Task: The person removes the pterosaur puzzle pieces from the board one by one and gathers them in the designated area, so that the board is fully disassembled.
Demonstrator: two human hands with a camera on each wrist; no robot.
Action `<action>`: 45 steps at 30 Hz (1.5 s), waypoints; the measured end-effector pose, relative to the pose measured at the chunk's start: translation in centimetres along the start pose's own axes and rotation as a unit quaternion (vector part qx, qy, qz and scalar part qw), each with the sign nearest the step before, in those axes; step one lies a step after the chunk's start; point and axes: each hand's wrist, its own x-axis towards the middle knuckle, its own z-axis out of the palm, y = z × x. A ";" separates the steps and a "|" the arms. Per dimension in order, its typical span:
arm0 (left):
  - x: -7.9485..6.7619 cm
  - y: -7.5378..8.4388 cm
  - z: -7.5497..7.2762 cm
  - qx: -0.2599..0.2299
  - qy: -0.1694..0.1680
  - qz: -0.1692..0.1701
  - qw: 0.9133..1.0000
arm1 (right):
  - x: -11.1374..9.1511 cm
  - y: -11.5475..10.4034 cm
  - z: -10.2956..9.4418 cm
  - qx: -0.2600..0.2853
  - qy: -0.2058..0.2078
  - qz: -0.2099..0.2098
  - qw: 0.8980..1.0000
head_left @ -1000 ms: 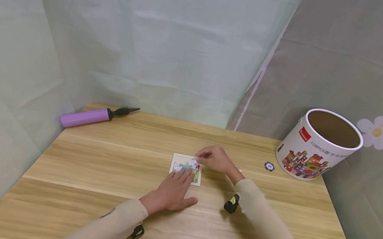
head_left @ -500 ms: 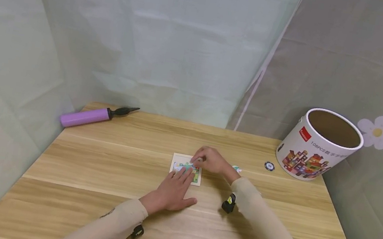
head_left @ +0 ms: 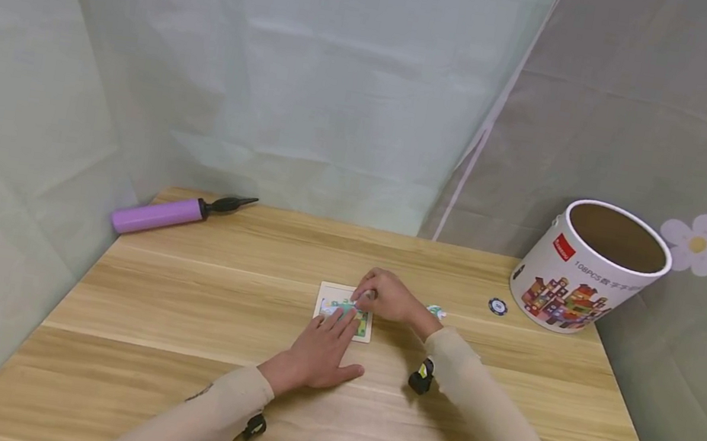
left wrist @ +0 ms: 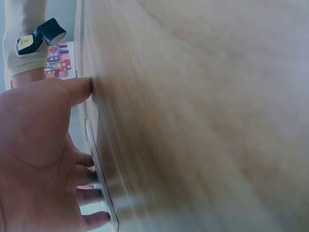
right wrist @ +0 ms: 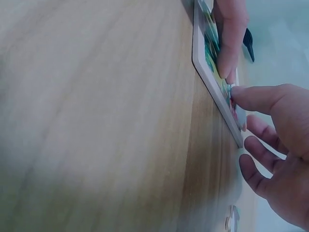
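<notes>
Around the middle of the bench (head_left: 231, 294) there's a little picture board (head_left: 336, 289). Left hand (head_left: 321, 354) has its fingers laid straight across it, so that grip's loose. Right hand (head_left: 388, 295) is at the far right corner, thumb touching the board; can't tell if its grip is pinching anything. Small colourful piece (head_left: 435, 311) lies just past that wrist, round chip (head_left: 497, 306) by the bucket (head_left: 582, 284).

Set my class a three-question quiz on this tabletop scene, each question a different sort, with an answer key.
1. Name it: what small round thing lies beside the bucket?
2. True or false: the purple pump stands upright inside the bucket.
3. Fill in (two words): the person's ____ rests on the picture board with straight fingers.

Key: 1. A chip. 2. False; the pump lies on the tabletop. 3. left hand.
</notes>
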 end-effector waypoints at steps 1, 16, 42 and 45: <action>0.0 0.0 0.0 -0.001 -0.001 0.000 1.000 | 0.0 0.0 0.0 0.001 0.002 -0.002 1.000; 0.0 0.2 -0.3 -0.006 -0.005 -0.014 1.000 | -1.1 0.2 -1.6 0.075 0.056 0.060 0.994; -0.2 -0.1 0.2 -0.013 0.001 -0.003 1.000 | -12.0 5.6 -8.9 0.053 0.155 0.149 0.975; 0.0 -0.2 0.5 -0.010 0.004 -0.003 1.000 | -12.8 6.6 -9.2 0.051 0.156 0.159 0.973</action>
